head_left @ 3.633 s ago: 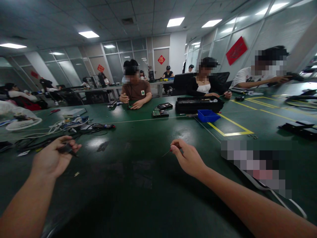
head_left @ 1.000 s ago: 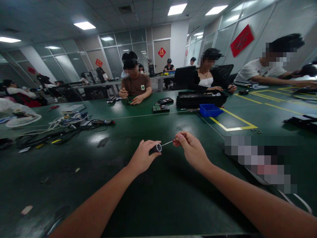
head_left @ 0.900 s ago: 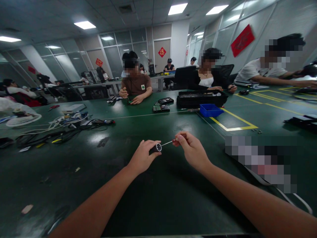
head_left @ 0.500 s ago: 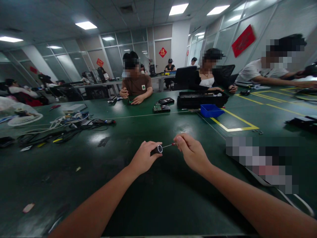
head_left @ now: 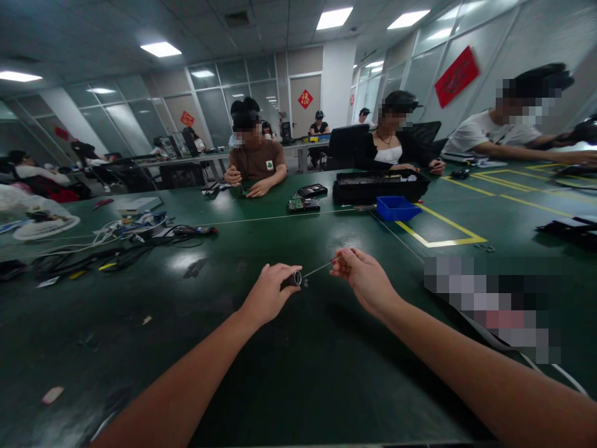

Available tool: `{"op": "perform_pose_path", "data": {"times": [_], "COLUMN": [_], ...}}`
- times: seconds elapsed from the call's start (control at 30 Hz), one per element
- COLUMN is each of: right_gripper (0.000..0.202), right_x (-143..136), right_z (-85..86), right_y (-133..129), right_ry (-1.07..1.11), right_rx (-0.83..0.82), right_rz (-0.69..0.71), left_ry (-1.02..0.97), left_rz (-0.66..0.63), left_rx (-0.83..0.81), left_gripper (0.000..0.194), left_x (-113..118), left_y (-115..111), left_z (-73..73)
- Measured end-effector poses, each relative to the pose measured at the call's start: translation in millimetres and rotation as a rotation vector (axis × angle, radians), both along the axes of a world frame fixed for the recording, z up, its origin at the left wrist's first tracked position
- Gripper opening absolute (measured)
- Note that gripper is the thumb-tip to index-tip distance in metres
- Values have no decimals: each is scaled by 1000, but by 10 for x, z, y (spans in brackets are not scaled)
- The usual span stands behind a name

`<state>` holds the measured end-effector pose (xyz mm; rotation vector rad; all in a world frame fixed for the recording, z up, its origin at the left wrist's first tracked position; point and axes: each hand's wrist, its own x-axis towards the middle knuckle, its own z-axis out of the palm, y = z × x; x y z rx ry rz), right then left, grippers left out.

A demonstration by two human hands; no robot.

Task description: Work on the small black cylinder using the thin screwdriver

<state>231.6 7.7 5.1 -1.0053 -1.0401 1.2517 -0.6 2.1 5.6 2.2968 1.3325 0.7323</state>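
Observation:
In the head view my left hand (head_left: 267, 292) grips a short black cylinder (head_left: 291, 280) with a silver ring at its right end. My right hand (head_left: 366, 277) pinches the red handle of a thin screwdriver (head_left: 318, 269), whose metal shaft points left and down at the ringed end. A small dark piece (head_left: 306, 283) shows beside the ring, near the shaft's tip; whether it touches either is too small to tell. Both hands are above the green table (head_left: 289, 386).
Beyond my hands lie circuit boards (head_left: 303, 204), a blue bin (head_left: 398, 209) and a black tray (head_left: 380, 188). Cables (head_left: 125, 249) spread at the left. A blurred-out item (head_left: 489, 305) lies at the right. People sit across the table.
The screwdriver has drawn back from the cylinder's ringed end, with my right hand slightly higher. The cylinder has shifted a little left, and a small dark piece now shows beside it.

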Motion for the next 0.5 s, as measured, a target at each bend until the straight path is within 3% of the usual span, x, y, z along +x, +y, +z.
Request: {"op": "perform_pose_path", "data": {"times": [0.23, 0.5], "right_gripper": [29, 24], "right_x": [-14, -5], "right_z": [49, 222], "right_y": [-81, -221], "right_ry": [-307, -406], "right_rx": [172, 341], "right_rz": [-123, -255], "left_ry": [-47, -94], "left_rz": [45, 34], "left_rx": [-68, -144], "left_gripper": [48, 35], "left_x": [11, 116], "left_y": [-31, -129], "left_z": [10, 136]}}
